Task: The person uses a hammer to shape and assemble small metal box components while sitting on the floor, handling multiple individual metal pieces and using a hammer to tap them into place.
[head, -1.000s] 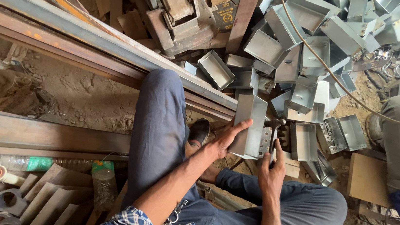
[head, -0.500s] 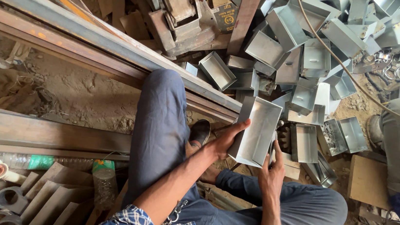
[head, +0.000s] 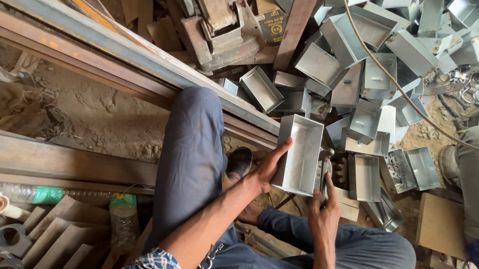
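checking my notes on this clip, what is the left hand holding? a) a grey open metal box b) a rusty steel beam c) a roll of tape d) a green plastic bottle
a: the left hand grips the edge of a grey open metal box, tilted so its hollow inside faces up, with the right hand at its other side.

Mid-frame, the open metal box (head: 299, 153) sits between both hands; a heap of boxes (head: 370, 53) fills the upper right, steel beams (head: 85, 35) cross the left.
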